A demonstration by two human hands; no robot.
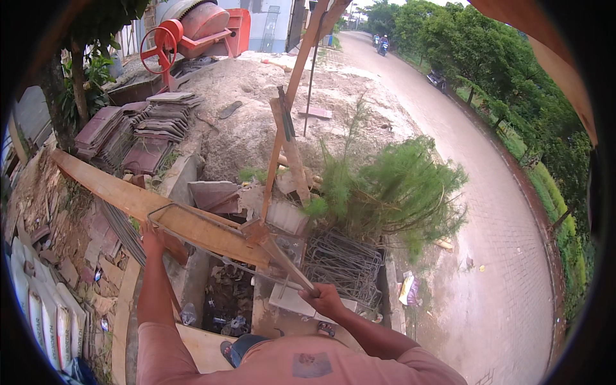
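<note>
A long wooden plank [122,196] slants across the scene from the left toward the middle. Around its near part lies a thin bent metal rod frame [202,217]. My left hand [152,239] is closed at the frame's left corner, beside the plank's near edge; its fingers partly overlap the wood. With my right hand [323,301] I grip a straight wooden handle [285,262]. Its far end meets a brown block-like head [255,232] at the plank's right end, much like a hammer. An upright timber [282,109] rises just beyond that head.
Below the plank is a pit [228,295] with litter. Bundled metal rods [343,266] and a leafy green branch [391,186] lie to the right. Stacked roof tiles [163,119], a sand heap [256,122] and an orange concrete mixer [205,32] stand farther off. White sacks [48,308] are at left.
</note>
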